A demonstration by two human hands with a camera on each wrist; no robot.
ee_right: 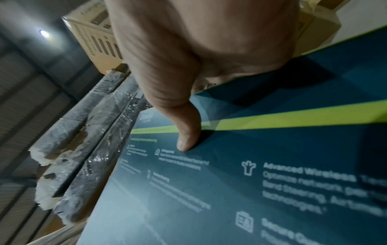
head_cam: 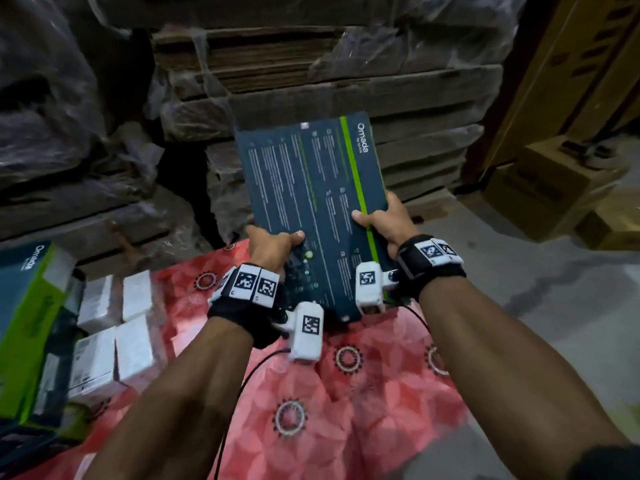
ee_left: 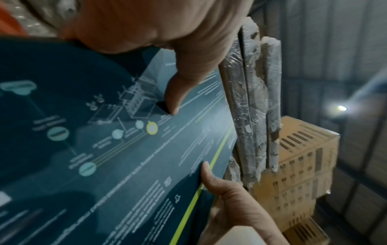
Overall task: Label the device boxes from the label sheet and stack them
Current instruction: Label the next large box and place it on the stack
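Dark blue device box (head_cam: 311,209) held aloft over the red floral counter (head_cam: 311,410).
Left hand (head_cam: 273,245) and right hand (head_cam: 384,220) grip its near end; wrapped cardboard stacks (head_cam: 311,74) at 12 o'clock, small white boxes (head_cam: 114,327) at 9.

- A tall stack of flattened cardboard (head_cam: 329,81), partly wrapped in clear plastic film, fills the far side of the space.
- More film-wrapped bundles (head_cam: 45,109) sit dark at the far left.
- A desk under a red cloth with round dark motifs (head_cam: 304,403) takes up the near ground.
- Bare grey concrete floor (head_cam: 540,289) lies to the right, marked with darker streaks.
- Brown printed cartons (head_cam: 554,188) stand on that floor at the right, beside a tall leaning cardboard panel (head_cam: 568,64).
- A corrugated metal wall (ee_left: 326,49) rises behind, dim.
- One small bright lamp (ee_left: 342,108) glares in the gloom.
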